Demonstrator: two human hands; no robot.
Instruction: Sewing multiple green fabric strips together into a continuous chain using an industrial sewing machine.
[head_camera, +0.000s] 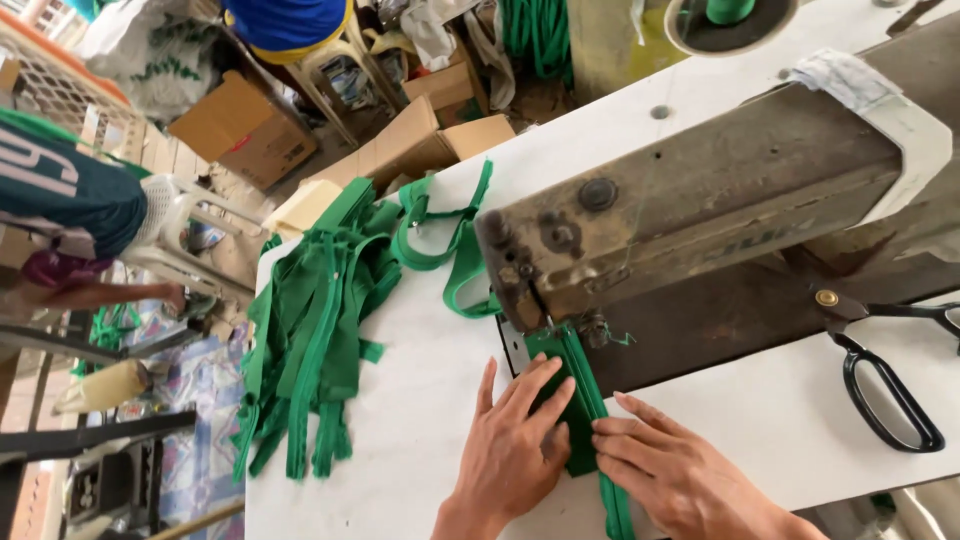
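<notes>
Both hands lie flat and unclenched on the green fabric strip (578, 400) at the needle end of the sewing machine (690, 200): left hand (515, 450) pressing its left edge, right hand (670, 470) its right edge, gripping nothing. Judged sound practice: keep fingertips clear of the needle and feed the strip straight. Scissors (885, 375) and 1 heap of green pieces (310, 330) rest on the white worktop (420, 420).

My left hand (515, 450) and right hand (672, 470) press soft, matt green cloth (572, 400). The sewing machine (700, 200) is old, dull metal, scratched and stained. The table (420, 400) is smooth and white. The scissors (885, 385) have shiny black handles.
</notes>
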